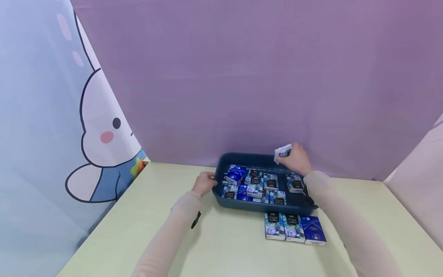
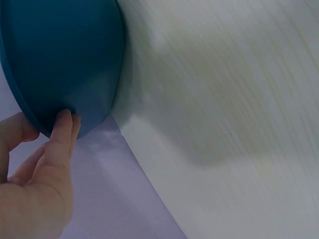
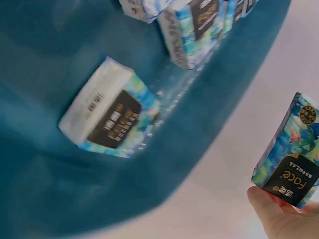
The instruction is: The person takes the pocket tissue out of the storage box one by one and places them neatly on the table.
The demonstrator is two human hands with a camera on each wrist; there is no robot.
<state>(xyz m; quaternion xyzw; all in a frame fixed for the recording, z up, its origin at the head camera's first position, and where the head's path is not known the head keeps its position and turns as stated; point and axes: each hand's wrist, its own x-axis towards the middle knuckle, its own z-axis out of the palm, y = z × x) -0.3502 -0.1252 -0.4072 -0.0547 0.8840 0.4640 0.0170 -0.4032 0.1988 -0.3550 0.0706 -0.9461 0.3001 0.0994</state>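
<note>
A dark blue plastic tub [image 1: 242, 204] stands on the table with several small tissue packs inside, some floral and some plain blue. My left hand [image 1: 204, 184] grips its left end; in the left wrist view the thumb and fingers [image 2: 59, 144] pinch the rim [image 2: 20, 99]. Above the tub's far right side, my right hand [image 1: 298, 161] holds a floral tissue pack [image 1: 283, 151]. The right wrist view shows this pack [image 3: 291, 159] with its black "Face" label. Below it, another floral pack [image 3: 112, 112] lies in the tub, apart from the others.
In front of the tub, two floral packs [image 1: 274, 227] and a blue pack [image 1: 313, 231] lie side by side on the pale table [image 1: 166, 184]. A purple cloth [image 1: 259, 77] hangs behind, and a cartoon-printed sheet [image 1: 41, 115] is at the left.
</note>
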